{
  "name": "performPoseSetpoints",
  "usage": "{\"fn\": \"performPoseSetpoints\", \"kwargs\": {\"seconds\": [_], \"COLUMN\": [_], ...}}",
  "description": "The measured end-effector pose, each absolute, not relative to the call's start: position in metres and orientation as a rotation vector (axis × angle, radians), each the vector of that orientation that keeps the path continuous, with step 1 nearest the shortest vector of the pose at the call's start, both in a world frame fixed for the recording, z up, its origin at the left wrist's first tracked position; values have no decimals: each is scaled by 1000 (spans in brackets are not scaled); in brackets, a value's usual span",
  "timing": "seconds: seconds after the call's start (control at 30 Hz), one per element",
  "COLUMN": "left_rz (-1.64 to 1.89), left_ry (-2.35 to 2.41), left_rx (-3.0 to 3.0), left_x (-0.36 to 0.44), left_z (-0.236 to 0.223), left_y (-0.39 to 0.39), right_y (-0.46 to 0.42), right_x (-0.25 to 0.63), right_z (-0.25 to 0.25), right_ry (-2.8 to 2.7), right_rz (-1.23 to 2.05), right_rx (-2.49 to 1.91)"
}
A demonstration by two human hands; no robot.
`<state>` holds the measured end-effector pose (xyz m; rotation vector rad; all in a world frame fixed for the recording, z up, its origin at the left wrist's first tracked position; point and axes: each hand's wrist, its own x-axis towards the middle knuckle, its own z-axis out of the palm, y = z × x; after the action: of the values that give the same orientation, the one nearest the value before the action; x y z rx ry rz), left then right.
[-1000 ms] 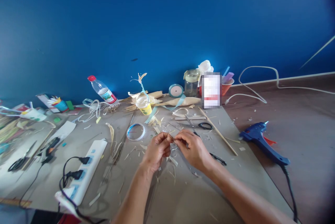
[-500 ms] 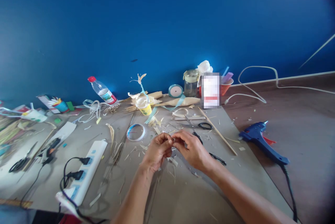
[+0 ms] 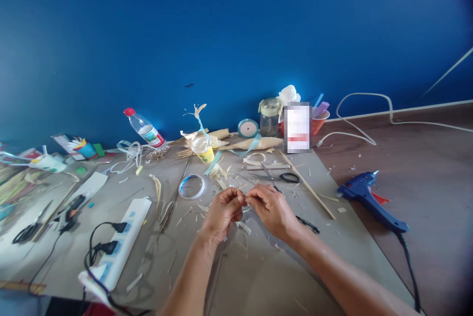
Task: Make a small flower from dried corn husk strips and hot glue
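My left hand and my right hand meet fingertip to fingertip over the middle of the grey work mat. Both are closed in a pinch. Whatever lies between the fingertips is too small and too covered to name. Behind my right hand lie scissors, partly hidden by it. A roll of tape rests just beyond my left hand. Scraps of dry husk and thin shavings are scattered around and below both hands.
A blue glue gun lies at the right, its cord running forward. On the left is a white power strip with black plugs. A yellow cup, a tilted bottle and a glass jar stand along the blue wall.
My right hand has shifted very slightly, its fingers bunching a little differently against the left fingertips. My left hand and the things on the table look the same.
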<state>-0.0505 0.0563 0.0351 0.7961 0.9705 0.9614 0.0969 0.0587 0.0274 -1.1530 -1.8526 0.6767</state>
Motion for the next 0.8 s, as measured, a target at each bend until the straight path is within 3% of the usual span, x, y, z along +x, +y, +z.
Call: {"fn": "performPoseSetpoints", "kwargs": {"seconds": [0.23, 0.5, 0.8], "left_rz": [1021, 927, 1001], "left_ry": [1127, 1194, 1339], "left_rx": [1082, 1284, 1561], "left_x": [-48, -50, -46], "left_z": [27, 30, 32], "left_y": [54, 53, 49], "right_y": [58, 56, 55], "right_x": [94, 90, 89], "right_z": [24, 22, 22], "right_ry": [-1896, -1752, -1684], "right_rz": [659, 1007, 1123], "right_rx": [-1172, -1134, -1148]}}
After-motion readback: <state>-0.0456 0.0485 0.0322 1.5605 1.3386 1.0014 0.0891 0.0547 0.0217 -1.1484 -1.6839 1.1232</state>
